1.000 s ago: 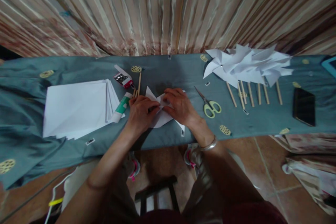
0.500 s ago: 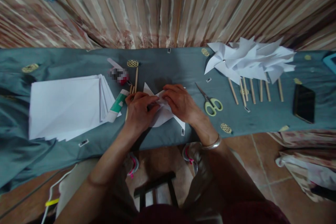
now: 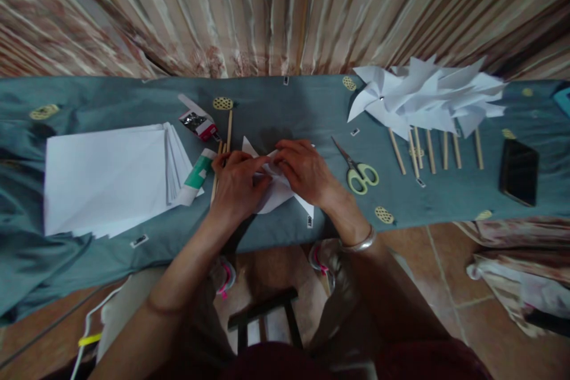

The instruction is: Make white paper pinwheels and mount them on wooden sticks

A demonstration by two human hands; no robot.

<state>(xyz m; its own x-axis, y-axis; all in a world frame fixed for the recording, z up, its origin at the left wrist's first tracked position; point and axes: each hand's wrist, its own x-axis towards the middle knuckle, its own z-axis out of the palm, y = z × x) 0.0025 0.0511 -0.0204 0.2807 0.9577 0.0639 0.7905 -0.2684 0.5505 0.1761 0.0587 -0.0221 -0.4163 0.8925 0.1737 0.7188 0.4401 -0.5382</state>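
Between my hands lies a white paper pinwheel [image 3: 276, 196], its pointed corners sticking out past my fingers. My left hand [image 3: 238, 181] has thumb and fingers closed on the paper near its middle. From the other side my right hand [image 3: 300, 171] presses its bent fingers onto the same middle part; the fingertips are partly hidden. Left of my left hand are a green and white glue stick [image 3: 197, 177] and a few wooden sticks [image 3: 230, 130]. Scissors with light green handles [image 3: 361, 177] lie to the right of my right hand.
A stack of white paper [image 3: 107, 181] lies on the left of the cloth-covered table [image 3: 285, 113]. Behind the glue stick is a small opened box [image 3: 198, 123]. Finished pinwheels on sticks [image 3: 427, 98] lie at the right, with a dark phone [image 3: 519, 172] beyond. A curtain [image 3: 267, 12] hangs behind.
The camera view has shifted slightly. Both hands stay on the paper pinwheel, with only small finger movement; nothing has been picked up or put down.
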